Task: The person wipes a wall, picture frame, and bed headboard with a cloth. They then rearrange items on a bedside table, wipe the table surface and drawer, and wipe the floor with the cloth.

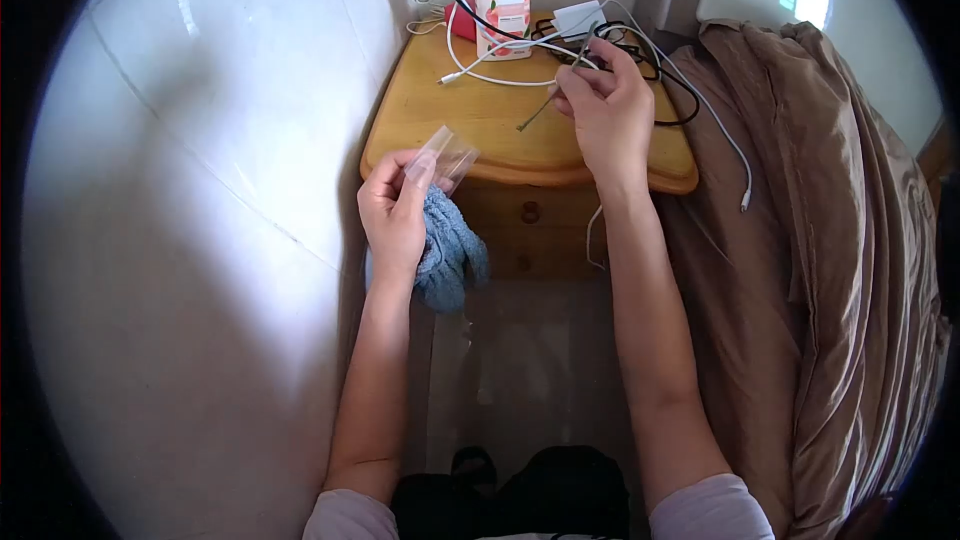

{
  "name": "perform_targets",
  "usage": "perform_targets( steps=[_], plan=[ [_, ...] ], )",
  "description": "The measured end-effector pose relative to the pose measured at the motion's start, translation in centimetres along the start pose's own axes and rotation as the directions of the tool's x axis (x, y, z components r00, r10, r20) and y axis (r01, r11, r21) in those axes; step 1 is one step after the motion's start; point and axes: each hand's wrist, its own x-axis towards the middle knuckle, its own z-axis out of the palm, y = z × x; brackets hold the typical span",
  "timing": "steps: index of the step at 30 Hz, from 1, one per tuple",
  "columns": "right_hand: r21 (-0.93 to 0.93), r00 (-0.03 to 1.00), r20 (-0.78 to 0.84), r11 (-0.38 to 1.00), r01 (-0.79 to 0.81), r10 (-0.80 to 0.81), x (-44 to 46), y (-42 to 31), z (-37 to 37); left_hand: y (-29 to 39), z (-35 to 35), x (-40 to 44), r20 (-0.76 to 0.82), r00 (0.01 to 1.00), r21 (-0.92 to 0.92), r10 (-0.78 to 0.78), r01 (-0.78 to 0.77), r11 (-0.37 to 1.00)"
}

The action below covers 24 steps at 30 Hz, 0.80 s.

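Observation:
My left hand (393, 215) is closed in front of the nightstand's left front corner. Between its thumb and fingers is a small clear plastic piece (450, 158), perhaps a sleeve or case. A fuzzy blue cloth (450, 255) hangs below the same hand, bunched against the palm. Over the nightstand top, my right hand (612, 110) pinches a thin grey stick (540, 110) with a small end pointing down and left. The stick's exact kind is too small to tell. Its upper end shows above the fingertips, near the cables.
On the wooden nightstand (430, 85) stand a peach-printed pack (503, 0) and a red item (461, 22). White cables (480, 75), black cables (683, 100) and a white adapter (578, 18) lie at the back. Tiled wall is left; brown bedding (800, 240) is right.

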Motion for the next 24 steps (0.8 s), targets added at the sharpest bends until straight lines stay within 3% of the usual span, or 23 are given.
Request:
perform_targets(
  steps=[1, 4, 5, 8, 13, 16, 17, 18, 20, 21, 24],
  plan=[
    [0.0, 1.0, -0.001, 1.0, -0.001, 0.001, -0.1, 0.2, -0.2, -0.1, 0.1, -0.1, 0.0, 1.0, 0.007, -0.003, 0.003, 1.0],
    [-0.396, 0.992, 0.029, 0.909, 0.126, -0.125, -0.8, 0.6, -1.2, -0.2, 0.2, 0.0, 0.013, 1.0, 0.021, 0.005, -0.005, 1.0],
    [-0.397, 0.992, 0.033, 0.909, 0.126, -0.124, -1.4, 0.8, -1.3, -0.5, 0.2, 0.0, 0.014, 1.0, 0.03, 0.009, -0.009, 0.999],
    [-0.448, 0.93, -0.125, 0.856, 0.258, -0.346, -4.4, 0.3, -1.7, -0.4, 0.2, -0.1, 0.001, 1.0, 0.038, 0.016, -0.016, 0.999],
    [-0.276, 0.966, -0.054, 0.933, 0.23, -0.254, -7.3, -0.8, -2.9, -0.2, 0.4, 0.1, -0.02, 1.0, 0.048, 0.022, -0.021, 0.999],
    [-0.016, 0.993, 0.061, 0.994, 0.106, -0.105, -8.8, 0.7, -3.2, -0.4, 0.4, 0.2, -0.013, 0.999, 0.034, 0.032, -0.031, 0.999],
    [-0.015, 0.993, 0.062, 0.994, 0.106, -0.105, -8.9, 0.7, -3.2, -0.4, 0.2, 0.1, -0.012, 0.999, 0.027, 0.033, -0.033, 0.999],
    [-0.202, 0.97, 0.085, 0.95, 0.24, -0.227, -8.8, 0.6, -3.1, -0.3, 0.1, 0.1, -0.012, 0.999, 0.029, 0.035, -0.035, 0.999],
    [-0.532, 0.877, 0.191, 0.704, 0.47, -0.441, -8.3, 0.3, -3.0, -0.1, 0.0, 0.0, -0.005, 0.999, 0.064, 0.033, -0.033, 0.997],
    [-0.531, 0.874, 0.188, 0.702, 0.474, -0.448, -7.9, 0.0, -2.6, 0.0, 0.0, 0.1, -0.001, 0.999, 0.081, 0.034, -0.034, 0.996],
    [-0.679, 0.794, 0.276, 0.474, 0.56, -0.542, -6.0, -1.3, -0.3, -0.1, -0.2, 0.1, -0.008, 1.0, 0.064, 0.026, -0.025, 0.998]
  ],
)
